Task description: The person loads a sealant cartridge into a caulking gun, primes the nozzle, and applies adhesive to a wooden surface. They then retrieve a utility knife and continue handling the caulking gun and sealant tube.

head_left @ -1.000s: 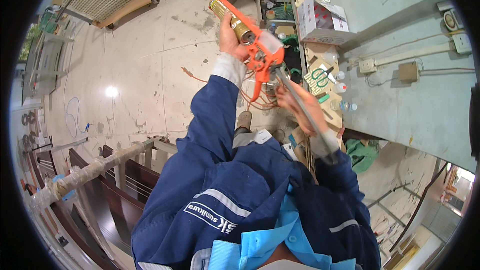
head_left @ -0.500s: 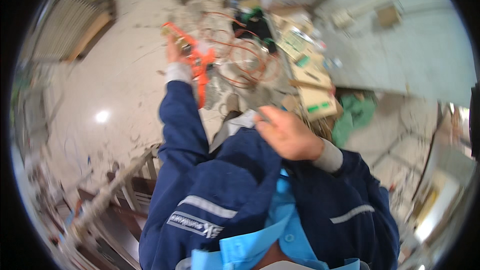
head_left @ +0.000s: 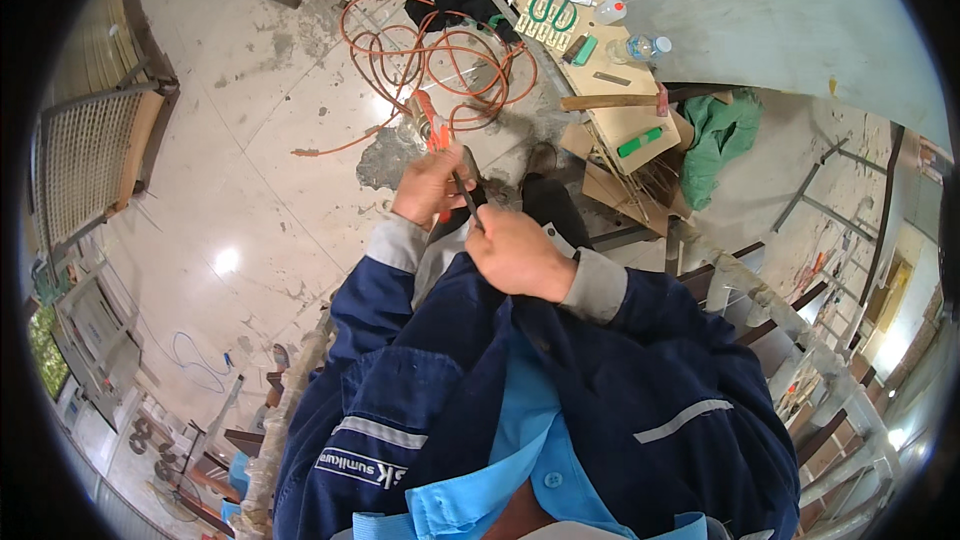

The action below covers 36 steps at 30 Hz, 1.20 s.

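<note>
My left hand (head_left: pixel 428 186) is closed around an orange gun-shaped hand tool (head_left: pixel 424 110) in front of my body. The tool's head points away from me, and my fingers hide much of its grip; its exact kind I cannot make out. My right hand (head_left: pixel 522 254), nearer to me, is closed on a thin dark rod (head_left: pixel 466 198). That rod slants up and left from my right fist toward my left fingers and the tool. Whether its far end touches the tool is hidden by my left hand.
A coiled orange hose (head_left: pixel 490 90) lies on the floor ahead. On the right, a wooden board (head_left: pixel 600 90) carries green-handled scissors (head_left: pixel 552 10), a green marker-like piece (head_left: pixel 640 142) and a plastic bottle (head_left: pixel 640 48). Beside it lies a green sack (head_left: pixel 715 145). Wrapped rails stand at both my sides.
My left hand has drawn the orange tool closer and to the right. The right hand has moved left and slightly down, bringing the rod to the tool. My view has turned somewhat.
</note>
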Available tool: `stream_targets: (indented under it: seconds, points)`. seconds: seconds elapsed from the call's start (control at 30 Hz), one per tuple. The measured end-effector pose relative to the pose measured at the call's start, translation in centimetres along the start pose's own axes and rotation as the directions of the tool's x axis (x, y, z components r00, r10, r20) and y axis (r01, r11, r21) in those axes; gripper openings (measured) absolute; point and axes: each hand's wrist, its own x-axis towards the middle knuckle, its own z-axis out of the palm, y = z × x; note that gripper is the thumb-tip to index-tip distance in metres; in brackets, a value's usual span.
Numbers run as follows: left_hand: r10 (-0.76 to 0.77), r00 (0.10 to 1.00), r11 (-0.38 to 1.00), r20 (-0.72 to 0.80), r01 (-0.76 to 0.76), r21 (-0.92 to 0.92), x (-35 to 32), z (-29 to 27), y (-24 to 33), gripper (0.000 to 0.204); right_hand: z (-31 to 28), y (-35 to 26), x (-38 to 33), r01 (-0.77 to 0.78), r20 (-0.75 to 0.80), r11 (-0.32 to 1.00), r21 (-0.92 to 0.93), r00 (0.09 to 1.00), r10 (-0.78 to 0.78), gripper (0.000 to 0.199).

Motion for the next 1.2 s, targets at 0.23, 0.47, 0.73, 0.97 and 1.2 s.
stream_targets:
  seconds: [0.23, 0.47, 0.73, 0.97, 1.2]
  points:
    - [-0.164, 0.982, 0.903, 0.089, 0.186, -0.388, 3.2, -0.3, 2.9, 0.019, -2.7, 12.8, 8.1, -0.005, -0.055, 0.635, 0.773, 0.996, 0.075, 0.042]
    - [-0.289, 0.954, 0.820, 0.083, 0.291, -0.492, -4.0, 0.5, 7.3, 0.028, -12.4, 36.1, 23.6, -0.119, -0.002, 0.061, 0.991, 0.444, 0.896, 0.077]
    - [-0.286, 0.954, 0.864, 0.094, 0.299, -0.404, -5.4, 1.4, 9.3, 0.033, -8.0, 43.6, 23.4, -0.078, -0.161, 0.186, 0.979, 0.260, 0.952, 0.060]
    - [-0.296, 0.949, 0.877, 0.106, 0.314, -0.364, -3.4, 1.0, 9.9, 0.032, -1.2, 30.4, 7.6, -0.199, -0.229, 0.466, 0.862, 0.667, 0.709, 0.019]
    - [-0.312, 0.934, 0.885, 0.172, 0.352, -0.305, -3.5, 0.1, 11.4, 0.034, 1.1, 16.2, 9.4, 0.017, -0.325, 0.979, 0.205, 0.944, 0.051, 0.032]
